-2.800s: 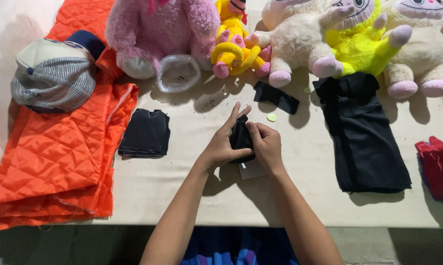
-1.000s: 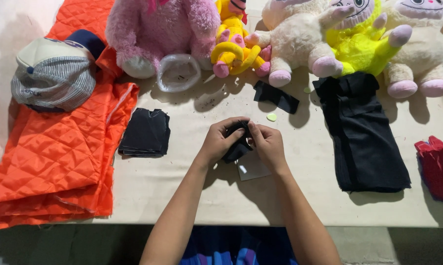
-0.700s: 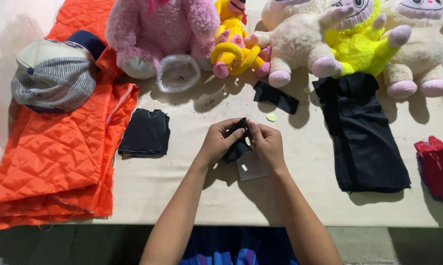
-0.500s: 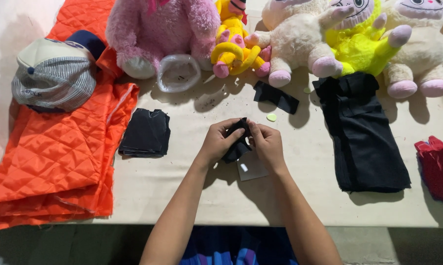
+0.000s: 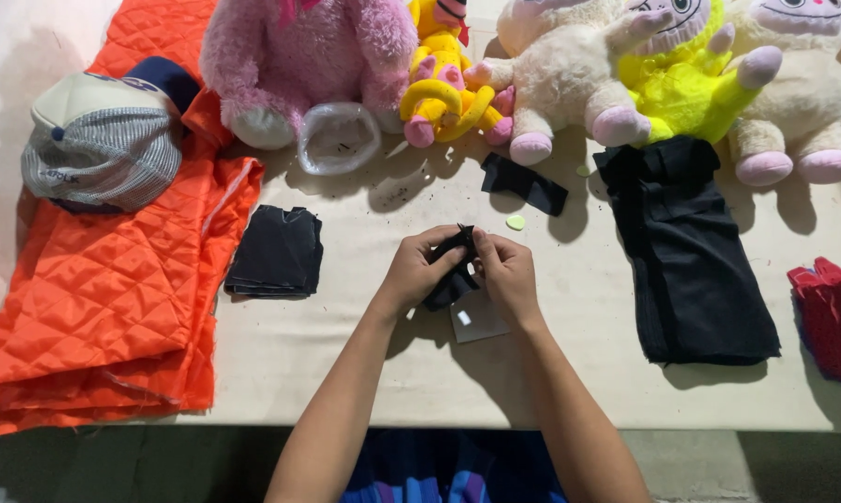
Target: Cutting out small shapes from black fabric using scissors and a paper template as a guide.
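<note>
Black fabric piece sat pinched between both hands, just above the worktop. The left hand and right hand closed on it from either side, fingertips meeting at its top edge, neither clearly nearer. Its long axis ran roughly away from the person (the lower end drooped leftward). A small white card lay just under the right hand. Left of the hands lay a folded black stack; beyond them a black strip; farther off stood plush toys.
</note>
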